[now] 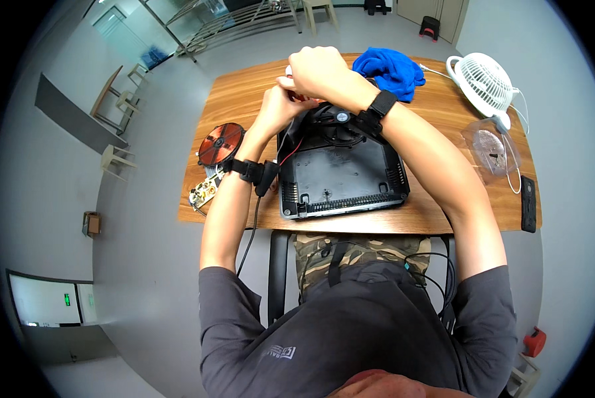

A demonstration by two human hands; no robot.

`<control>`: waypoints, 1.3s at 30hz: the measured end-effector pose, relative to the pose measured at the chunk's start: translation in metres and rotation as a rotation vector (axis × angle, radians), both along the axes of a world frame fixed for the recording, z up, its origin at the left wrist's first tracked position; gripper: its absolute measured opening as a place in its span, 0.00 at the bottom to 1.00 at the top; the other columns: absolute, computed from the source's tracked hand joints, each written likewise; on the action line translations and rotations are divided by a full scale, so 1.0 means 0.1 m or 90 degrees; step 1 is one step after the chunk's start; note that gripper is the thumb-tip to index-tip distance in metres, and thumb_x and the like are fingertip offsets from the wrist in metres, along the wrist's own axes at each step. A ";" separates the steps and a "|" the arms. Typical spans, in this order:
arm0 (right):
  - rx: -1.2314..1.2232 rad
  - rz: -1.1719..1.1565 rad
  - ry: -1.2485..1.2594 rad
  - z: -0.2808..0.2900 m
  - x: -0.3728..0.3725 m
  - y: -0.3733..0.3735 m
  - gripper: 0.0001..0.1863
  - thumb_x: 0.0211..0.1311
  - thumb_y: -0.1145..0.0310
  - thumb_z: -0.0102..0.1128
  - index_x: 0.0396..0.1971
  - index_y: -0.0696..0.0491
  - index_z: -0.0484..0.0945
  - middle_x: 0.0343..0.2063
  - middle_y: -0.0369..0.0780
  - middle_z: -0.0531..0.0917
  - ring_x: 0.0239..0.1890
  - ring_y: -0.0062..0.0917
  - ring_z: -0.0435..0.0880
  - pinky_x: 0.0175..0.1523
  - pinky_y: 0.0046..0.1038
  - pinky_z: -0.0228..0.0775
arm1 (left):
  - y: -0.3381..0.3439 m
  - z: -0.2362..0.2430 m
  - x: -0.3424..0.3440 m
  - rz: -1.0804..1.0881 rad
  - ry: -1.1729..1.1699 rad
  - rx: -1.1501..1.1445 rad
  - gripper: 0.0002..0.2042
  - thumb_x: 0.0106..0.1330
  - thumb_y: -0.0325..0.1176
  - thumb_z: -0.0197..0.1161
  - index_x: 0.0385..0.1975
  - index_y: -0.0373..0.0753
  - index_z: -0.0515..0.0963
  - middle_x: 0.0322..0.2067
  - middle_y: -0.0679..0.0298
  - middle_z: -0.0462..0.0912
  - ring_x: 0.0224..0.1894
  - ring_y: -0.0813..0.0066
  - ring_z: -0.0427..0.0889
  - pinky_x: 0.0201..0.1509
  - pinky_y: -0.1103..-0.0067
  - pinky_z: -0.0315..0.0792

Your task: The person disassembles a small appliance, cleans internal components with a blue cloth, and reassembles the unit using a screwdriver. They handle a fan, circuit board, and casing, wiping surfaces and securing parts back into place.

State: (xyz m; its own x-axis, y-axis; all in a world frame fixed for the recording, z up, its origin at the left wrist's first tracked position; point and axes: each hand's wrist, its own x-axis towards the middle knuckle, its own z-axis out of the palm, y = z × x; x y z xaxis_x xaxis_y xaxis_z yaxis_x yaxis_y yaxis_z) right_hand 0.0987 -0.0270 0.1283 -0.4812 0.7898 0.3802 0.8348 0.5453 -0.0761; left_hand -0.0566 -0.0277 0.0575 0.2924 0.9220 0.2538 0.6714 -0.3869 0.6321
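Observation:
My right hand (316,69) and my left hand (277,109) are raised at the back of an open black plastic housing (340,178). The fingers of both are closed around something red (297,96), mostly hidden by the hands, so I cannot make out what it is. A black fan (337,136) sits in the housing's back part, beneath my right wrist, and thin red and grey wires run at its left. Left of the housing lie a round copper coil (221,144) and a small circuit board (203,194).
The wooden table (234,86) also holds a bunched blue cloth (390,73), a white fan (480,86) with cable, a clear plastic container (493,152) and a black strip-shaped object (528,202). Stools (115,159) and a metal rack (231,23) stand beyond.

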 end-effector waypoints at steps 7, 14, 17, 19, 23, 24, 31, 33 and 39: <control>-0.014 0.023 0.062 -0.10 0.01 -0.02 0.25 0.56 0.52 0.58 0.41 0.59 0.82 0.30 0.53 0.87 0.35 0.48 0.87 0.43 0.45 0.81 | 0.00 -0.11 -0.08 -0.088 -0.087 -0.019 0.15 0.58 0.34 0.75 0.39 0.31 0.84 0.32 0.63 0.88 0.34 0.79 0.81 0.41 0.75 0.76; -0.002 -0.010 0.031 -0.05 -0.03 -0.09 0.25 0.57 0.51 0.57 0.40 0.59 0.81 0.31 0.52 0.87 0.36 0.45 0.88 0.44 0.44 0.81 | 0.04 -0.12 -0.13 -0.026 -0.087 0.008 0.18 0.54 0.41 0.77 0.35 0.32 0.84 0.32 0.53 0.89 0.35 0.66 0.87 0.42 0.70 0.77; 0.034 0.015 0.044 -0.12 -0.02 0.01 0.26 0.56 0.51 0.57 0.41 0.61 0.80 0.28 0.53 0.86 0.33 0.48 0.87 0.41 0.47 0.80 | 0.08 -0.08 -0.09 -0.014 -0.030 0.018 0.18 0.55 0.41 0.76 0.36 0.32 0.83 0.33 0.52 0.88 0.37 0.64 0.87 0.43 0.69 0.77; 0.055 0.006 0.074 -0.20 -0.09 0.03 0.25 0.55 0.52 0.57 0.41 0.60 0.79 0.26 0.53 0.86 0.31 0.48 0.87 0.39 0.47 0.80 | 0.11 -0.13 -0.07 -0.024 -0.058 0.052 0.17 0.55 0.39 0.75 0.36 0.31 0.83 0.33 0.52 0.88 0.38 0.63 0.87 0.43 0.69 0.77; 0.031 0.035 0.113 -0.19 -0.07 -0.03 0.24 0.54 0.53 0.56 0.42 0.58 0.80 0.29 0.54 0.86 0.34 0.50 0.87 0.41 0.47 0.80 | 0.07 -0.19 -0.09 -0.082 -0.149 0.033 0.16 0.56 0.36 0.74 0.38 0.31 0.82 0.33 0.55 0.87 0.38 0.67 0.86 0.43 0.71 0.76; 0.020 0.038 0.120 -0.18 -0.06 -0.04 0.24 0.54 0.53 0.56 0.42 0.57 0.80 0.29 0.54 0.86 0.34 0.50 0.87 0.42 0.47 0.79 | 0.05 -0.17 -0.12 -0.085 -0.150 -0.008 0.16 0.56 0.36 0.74 0.37 0.31 0.82 0.33 0.56 0.87 0.37 0.69 0.85 0.43 0.71 0.76; -0.053 0.021 0.002 0.01 0.00 -0.04 0.27 0.57 0.47 0.58 0.43 0.57 0.80 0.31 0.54 0.86 0.37 0.50 0.87 0.45 0.46 0.80 | 0.14 -0.17 -0.17 -0.078 -0.153 -0.038 0.15 0.54 0.37 0.77 0.33 0.32 0.84 0.28 0.61 0.88 0.33 0.75 0.84 0.40 0.74 0.77; -0.016 0.035 0.012 -0.02 -0.03 0.01 0.26 0.57 0.48 0.59 0.43 0.57 0.80 0.31 0.54 0.86 0.37 0.50 0.87 0.44 0.46 0.80 | 0.16 -0.22 -0.13 -0.041 -0.131 -0.002 0.16 0.54 0.39 0.78 0.34 0.33 0.85 0.28 0.60 0.88 0.32 0.74 0.85 0.39 0.74 0.77; 0.025 0.039 0.065 -0.15 0.04 0.06 0.24 0.55 0.51 0.61 0.42 0.55 0.81 0.32 0.51 0.87 0.37 0.47 0.87 0.43 0.45 0.80 | 0.08 -0.06 0.02 -0.113 -0.112 0.011 0.16 0.57 0.37 0.76 0.38 0.32 0.85 0.31 0.57 0.88 0.35 0.71 0.86 0.41 0.73 0.77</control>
